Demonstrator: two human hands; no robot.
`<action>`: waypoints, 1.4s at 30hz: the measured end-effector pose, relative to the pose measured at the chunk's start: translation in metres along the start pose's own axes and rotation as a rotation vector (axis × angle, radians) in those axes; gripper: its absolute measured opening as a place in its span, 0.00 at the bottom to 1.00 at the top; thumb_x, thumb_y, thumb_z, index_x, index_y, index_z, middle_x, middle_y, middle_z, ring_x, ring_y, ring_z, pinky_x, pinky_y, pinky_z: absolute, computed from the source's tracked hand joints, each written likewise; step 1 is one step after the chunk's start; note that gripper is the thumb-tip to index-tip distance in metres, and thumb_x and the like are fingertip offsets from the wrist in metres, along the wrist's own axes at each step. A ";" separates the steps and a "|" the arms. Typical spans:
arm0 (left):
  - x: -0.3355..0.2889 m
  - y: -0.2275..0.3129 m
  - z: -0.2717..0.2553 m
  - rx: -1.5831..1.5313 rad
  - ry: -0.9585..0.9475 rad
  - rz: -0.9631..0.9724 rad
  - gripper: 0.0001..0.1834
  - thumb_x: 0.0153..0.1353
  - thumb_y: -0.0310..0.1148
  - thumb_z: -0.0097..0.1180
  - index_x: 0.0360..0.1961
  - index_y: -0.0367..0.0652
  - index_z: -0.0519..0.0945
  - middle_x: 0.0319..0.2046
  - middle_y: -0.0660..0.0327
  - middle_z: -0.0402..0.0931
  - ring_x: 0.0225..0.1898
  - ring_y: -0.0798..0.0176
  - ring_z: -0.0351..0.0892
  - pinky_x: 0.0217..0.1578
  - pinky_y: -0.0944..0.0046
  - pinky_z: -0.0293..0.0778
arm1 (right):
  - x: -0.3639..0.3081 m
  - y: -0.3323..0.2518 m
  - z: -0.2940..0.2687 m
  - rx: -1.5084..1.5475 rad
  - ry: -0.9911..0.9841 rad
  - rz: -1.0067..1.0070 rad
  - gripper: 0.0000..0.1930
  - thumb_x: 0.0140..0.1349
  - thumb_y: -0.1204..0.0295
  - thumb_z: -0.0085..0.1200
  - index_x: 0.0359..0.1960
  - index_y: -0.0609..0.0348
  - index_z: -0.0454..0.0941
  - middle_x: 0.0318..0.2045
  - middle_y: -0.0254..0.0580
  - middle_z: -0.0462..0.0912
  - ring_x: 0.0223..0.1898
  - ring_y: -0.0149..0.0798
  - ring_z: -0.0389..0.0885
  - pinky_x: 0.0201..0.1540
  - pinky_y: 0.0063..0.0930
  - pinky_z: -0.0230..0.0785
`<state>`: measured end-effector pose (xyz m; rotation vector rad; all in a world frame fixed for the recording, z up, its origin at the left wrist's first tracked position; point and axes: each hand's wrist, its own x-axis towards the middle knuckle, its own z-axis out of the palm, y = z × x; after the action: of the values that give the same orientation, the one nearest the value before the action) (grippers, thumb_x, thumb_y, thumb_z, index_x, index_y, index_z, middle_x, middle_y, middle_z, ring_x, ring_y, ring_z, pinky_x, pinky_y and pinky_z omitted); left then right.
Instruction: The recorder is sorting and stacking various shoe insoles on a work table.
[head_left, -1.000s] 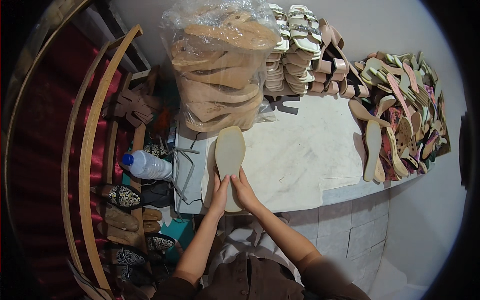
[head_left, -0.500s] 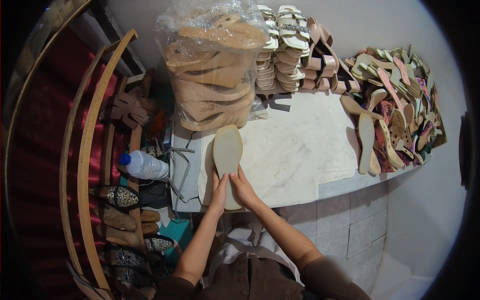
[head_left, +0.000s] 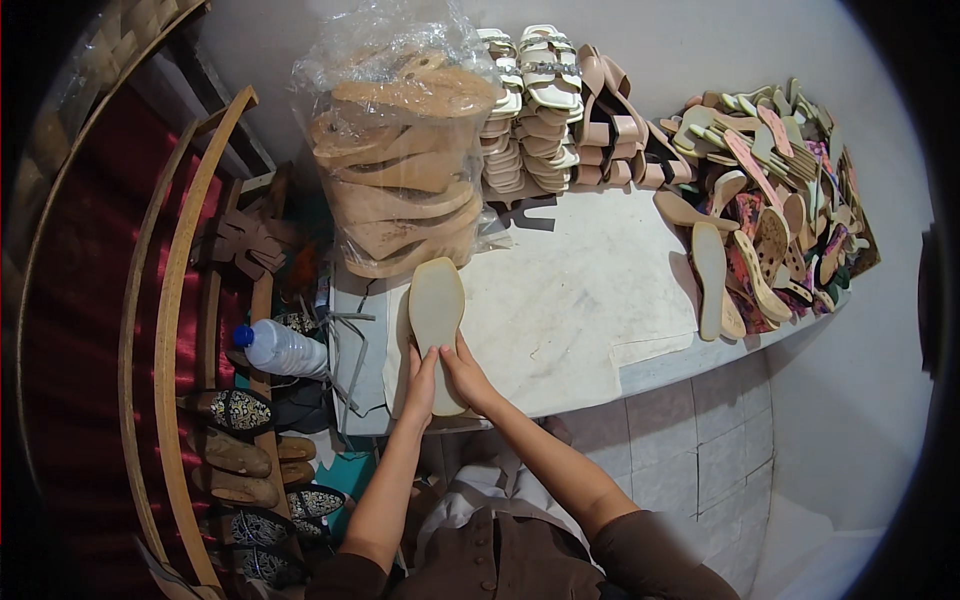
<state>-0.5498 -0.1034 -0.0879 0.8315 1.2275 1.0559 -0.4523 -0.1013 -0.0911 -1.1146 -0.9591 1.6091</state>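
Observation:
A pale shoe sole (head_left: 437, 305) with a tan edge lies lengthwise between my hands, its wide toe end pointing away from me. My left hand (head_left: 420, 382) grips its left edge and my right hand (head_left: 467, 375) its right edge, around the narrow middle. Both thumbs rest close together on the upper face; the fingers curl under and are partly hidden. The sole is over the near left part of a cream cloth (head_left: 560, 300) on the table. Just beyond its toe end stands a clear plastic bag (head_left: 400, 170) packed with tan wedge soles.
White sandals (head_left: 550, 70) and pink heeled shoes (head_left: 610, 125) are stacked along the wall. A heap of loose soles (head_left: 780, 200) covers the table's right end. On the left are a water bottle (head_left: 285, 347), a wooden rack (head_left: 175, 320) and several patterned shoes (head_left: 238, 408).
The whole view has shifted slightly, so the table and its things appear a little further left. My grip on the sole looks the same.

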 end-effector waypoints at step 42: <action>0.019 -0.035 0.378 0.208 -0.450 0.200 0.17 0.60 0.30 0.45 0.51 0.37 0.69 0.46 0.56 0.73 0.44 0.64 0.73 0.46 0.67 0.67 | -0.076 -0.142 -0.361 -0.606 0.720 -0.409 0.12 0.52 0.80 0.43 0.38 0.62 0.74 0.34 0.45 0.74 0.36 0.41 0.73 0.36 0.31 0.66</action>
<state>-0.1713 -0.0797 -0.0613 1.2956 0.8905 0.8421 -0.0595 -0.1030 -0.0447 -1.6159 -1.0935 0.5016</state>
